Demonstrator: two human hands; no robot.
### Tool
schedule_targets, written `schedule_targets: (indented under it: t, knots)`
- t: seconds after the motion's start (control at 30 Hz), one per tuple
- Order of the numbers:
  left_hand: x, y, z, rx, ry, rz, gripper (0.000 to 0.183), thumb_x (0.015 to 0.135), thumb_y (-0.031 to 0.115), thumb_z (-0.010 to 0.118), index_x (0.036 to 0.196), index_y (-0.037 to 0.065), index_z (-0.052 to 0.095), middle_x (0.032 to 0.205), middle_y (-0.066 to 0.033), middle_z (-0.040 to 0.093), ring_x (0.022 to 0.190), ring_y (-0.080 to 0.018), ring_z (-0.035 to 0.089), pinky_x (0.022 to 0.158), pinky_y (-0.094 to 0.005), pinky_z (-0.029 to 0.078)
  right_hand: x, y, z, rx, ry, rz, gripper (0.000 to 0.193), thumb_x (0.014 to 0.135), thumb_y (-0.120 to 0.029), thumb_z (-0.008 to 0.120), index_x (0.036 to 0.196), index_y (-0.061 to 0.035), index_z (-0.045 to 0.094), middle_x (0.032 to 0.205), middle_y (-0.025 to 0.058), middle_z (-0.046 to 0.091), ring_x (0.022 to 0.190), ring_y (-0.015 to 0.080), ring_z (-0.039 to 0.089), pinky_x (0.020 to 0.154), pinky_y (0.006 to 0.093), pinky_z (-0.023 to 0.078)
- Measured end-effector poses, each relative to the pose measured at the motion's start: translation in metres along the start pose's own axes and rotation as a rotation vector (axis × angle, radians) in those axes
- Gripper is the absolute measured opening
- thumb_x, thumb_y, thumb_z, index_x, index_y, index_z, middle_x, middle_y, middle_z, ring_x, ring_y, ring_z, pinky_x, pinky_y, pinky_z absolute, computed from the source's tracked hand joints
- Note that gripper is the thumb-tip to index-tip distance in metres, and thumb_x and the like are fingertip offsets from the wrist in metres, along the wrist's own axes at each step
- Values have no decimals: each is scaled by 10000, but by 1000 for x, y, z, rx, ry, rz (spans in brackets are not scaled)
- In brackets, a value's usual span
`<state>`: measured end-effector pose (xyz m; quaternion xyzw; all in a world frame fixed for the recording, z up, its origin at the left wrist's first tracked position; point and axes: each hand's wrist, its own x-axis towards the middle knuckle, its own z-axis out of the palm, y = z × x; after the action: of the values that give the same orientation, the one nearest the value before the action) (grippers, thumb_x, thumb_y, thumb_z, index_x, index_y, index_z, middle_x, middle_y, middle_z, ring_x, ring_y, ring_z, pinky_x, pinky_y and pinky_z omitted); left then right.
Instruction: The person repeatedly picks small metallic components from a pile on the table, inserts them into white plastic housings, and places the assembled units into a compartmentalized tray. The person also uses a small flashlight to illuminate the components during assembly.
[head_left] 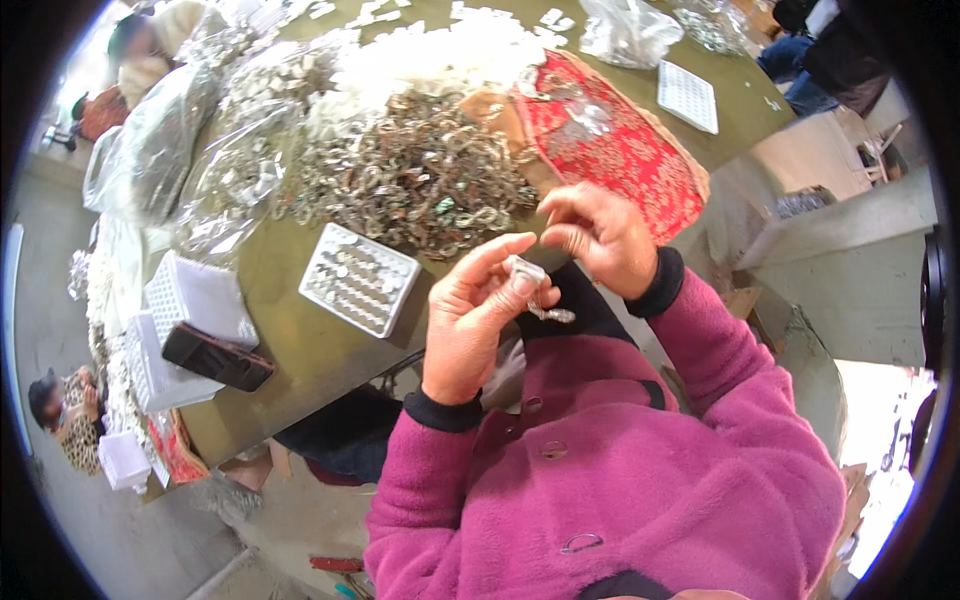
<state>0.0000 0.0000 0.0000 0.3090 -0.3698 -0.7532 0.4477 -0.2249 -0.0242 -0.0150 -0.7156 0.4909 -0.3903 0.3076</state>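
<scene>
My left hand (468,318) is closed on a small white card (522,270), pinched between thumb and fingers above the table's near edge. A short, silvery, chain-like strand (550,315) dangles below it. Just to the right, my right hand (608,238) is raised with its fingers curled and thumb drawn in; whatever it pinches, if anything, is too small to make out. Beyond both hands lies a heap of tangled dark and silvery strands (420,175). Left of my left hand, a white tray (385,328) holds rows of small pale, shiny pieces.
Stacked white trays (200,290) carry a dark phone-like case (215,357) at the left. Clear plastic bags (160,150) and a white pile (430,60) crowd the far side. Red patterned cloth (640,150) and another white tray (688,97) lie right. Other people sit around the table (290,385).
</scene>
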Motion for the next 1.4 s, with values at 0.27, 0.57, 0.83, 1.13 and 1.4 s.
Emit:
schedule_targets:
  t: [0.27,0.57,0.83,1.13,1.4]
  knots:
    - [67,140,-116,385,651,602,410,988,78,697,1352,-73,581,1197,-193,680,1024,-227,703,938,-346,569,29,25,25,-603,153,-161,312,830,-205,800,1091,-99,668,994,94,625,957,309,652,757,423,558]
    - [20,62,-41,835,290,495,118,958,0,688,1063,-33,729,945,-74,716,795,-131,693,713,-268,553,27,32,21,-391,242,-84,212,881,-79,729,1091,-59,703,878,72,674,764,232,681,680,354,550]
    - [66,-37,13,792,243,524,272,846,-11,756,1113,19,716,987,-132,715,877,-264,723,773,-354,573,6,12,7,611,117,447,216,1015,-137,684,1175,6,712,950,25,744,727,63,652,656,219,549]
    - [68,-28,10,1172,209,852,158,875,-53,715,1027,-18,744,941,-133,734,801,-218,728,687,-310,575,-7,-7,2,-14,376,77,273,856,-132,834,1082,-40,712,965,64,695,865,181,676,754,330,545]
    - [55,-15,22,984,127,689,188,862,-53,744,1042,-3,759,980,-127,734,807,-211,726,690,-319,596,8,7,-17,137,86,-156,289,911,-181,788,1153,-42,716,1068,146,714,1007,325,698,887,404,554]
